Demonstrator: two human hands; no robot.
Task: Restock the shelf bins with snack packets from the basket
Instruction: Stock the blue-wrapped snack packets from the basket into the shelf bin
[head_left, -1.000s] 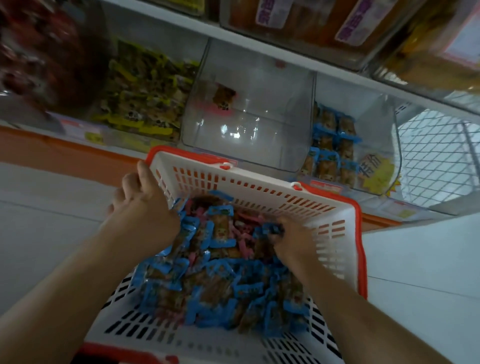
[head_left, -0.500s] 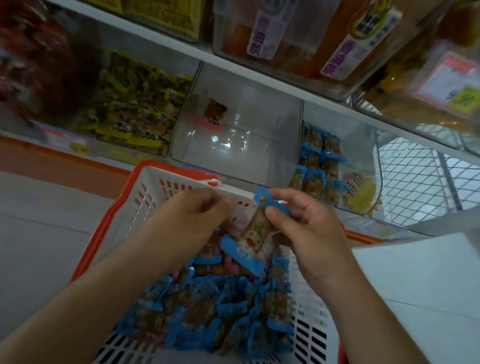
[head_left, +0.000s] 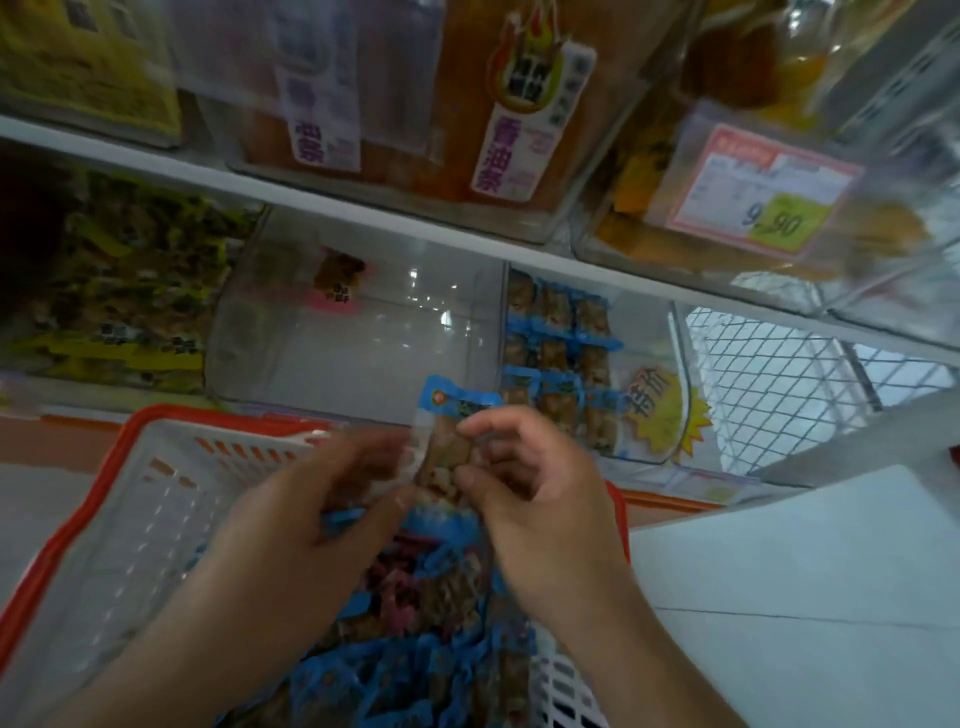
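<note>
Over the basket (head_left: 93, 525) I've got one snack packet (head_left: 448, 457) standing upright between both hands: my right hand (head_left: 540, 509) pinches its long edge with curled fingertip and thumb, and my left hand (head_left: 322, 519), pretty blurry, has its fingers curled on the other side and the bottom blue end. It's a clear sleeve with brownish stuff inside and blue sealed ends, same as the pile of packets (head_left: 415, 649) below and the rows in the bin (head_left: 670, 441) just right of the nearly bare clear bin (head_left: 358, 353).
</note>
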